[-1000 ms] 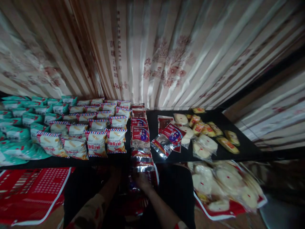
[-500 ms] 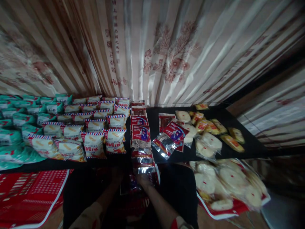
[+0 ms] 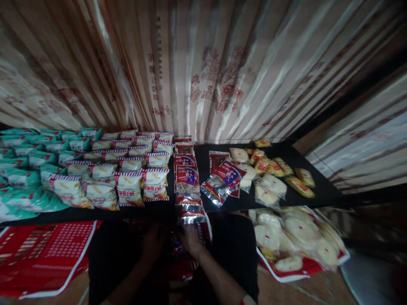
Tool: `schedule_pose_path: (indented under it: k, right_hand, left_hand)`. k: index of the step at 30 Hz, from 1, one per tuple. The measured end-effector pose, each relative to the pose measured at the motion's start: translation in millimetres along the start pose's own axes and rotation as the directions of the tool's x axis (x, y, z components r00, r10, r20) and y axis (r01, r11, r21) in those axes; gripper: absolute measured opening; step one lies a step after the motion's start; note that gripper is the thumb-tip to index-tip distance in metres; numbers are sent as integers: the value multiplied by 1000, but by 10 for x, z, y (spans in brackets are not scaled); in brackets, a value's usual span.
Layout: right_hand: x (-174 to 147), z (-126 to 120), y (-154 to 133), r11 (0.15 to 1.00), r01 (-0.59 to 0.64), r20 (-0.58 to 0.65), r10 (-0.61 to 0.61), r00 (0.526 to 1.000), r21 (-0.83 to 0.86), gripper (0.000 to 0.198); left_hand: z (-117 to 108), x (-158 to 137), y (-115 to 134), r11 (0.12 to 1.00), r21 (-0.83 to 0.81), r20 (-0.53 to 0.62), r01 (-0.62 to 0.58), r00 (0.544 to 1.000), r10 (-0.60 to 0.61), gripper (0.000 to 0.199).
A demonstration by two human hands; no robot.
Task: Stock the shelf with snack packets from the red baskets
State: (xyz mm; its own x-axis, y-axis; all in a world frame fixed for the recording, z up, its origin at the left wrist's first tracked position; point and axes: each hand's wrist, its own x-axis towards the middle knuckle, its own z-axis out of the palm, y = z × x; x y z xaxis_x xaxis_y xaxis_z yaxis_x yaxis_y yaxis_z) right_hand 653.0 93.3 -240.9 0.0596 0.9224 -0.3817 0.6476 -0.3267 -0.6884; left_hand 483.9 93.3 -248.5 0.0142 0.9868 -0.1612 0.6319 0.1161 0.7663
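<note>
Both of my hands are low between my knees, in deep shadow, over dark red snack packets (image 3: 178, 245) in what looks like a red basket. My right hand (image 3: 190, 238) is at the packets' right side, its fingers bent downward and lost in the dark. To the left is my left hand (image 3: 153, 239), even dimmer; its fingers do not show clearly. Just above them, on the black table, runs a column of overlapping red foil packets (image 3: 187, 182). More of these red packets (image 3: 224, 180) lie in a loose pile to its right.
Rows of white snack bags (image 3: 129, 188) and green bags (image 3: 23, 178) fill the table's left. Round white cakes (image 3: 270, 188) and yellow packets (image 3: 300, 186) lie on the right. Red baskets (image 3: 68, 245) stand below; the right one holds bagged cakes (image 3: 299, 228). A curtain (image 3: 203, 63) hangs behind.
The view has shifted slightly. My right hand has lifted a little from the packets' front, and my left hand stays low beside it. The goods on the table look the same.
</note>
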Motion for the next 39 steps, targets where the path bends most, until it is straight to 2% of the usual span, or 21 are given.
schedule_pose_path:
  k: [5,10,14,17,20,24,29,33,39]
  right_hand:
    - [-311,-203,-175,976,214,132,-217,967,38,32]
    - [-608,-425,-316,967,247,131,-254,958,70,21]
    - [-787,-623,-410,963,266,145,-269,952,37,30]
    - [-903,-756,-488,939,342,124,-336,934,-29,33]
    - [-997,-837,-546,917,399,114,-399,910,20,34]
    - [-1060,-891,-580,923,309,102,-338,936,230,39]
    - [-1030,-1006,-607,861,206,-32,-216,976,465,51]
    - [-1015,-1106,-609,799,205,-91,-187,978,565,50]
    - [-1053,-1148,-560,736,178,-54,-189,980,653,46]
  left_hand:
    - [-221,-199,47,991,-131,34,28,999,-24,28]
    - [-383,-332,168,981,-186,65,46,997,-34,27]
    - [-466,-415,274,968,-249,136,41,991,-6,29]
    - [-501,-448,317,958,-287,199,21,979,38,26]
    - [-534,-461,338,964,-263,212,-40,972,98,22]
    - [-590,-497,418,960,-253,188,-122,967,172,23]
    - [-660,-569,663,958,-271,222,-95,962,158,34]
    - [-692,-594,833,939,-310,172,-150,962,211,42]
    - [-673,-605,1058,893,-446,151,-67,977,149,48]
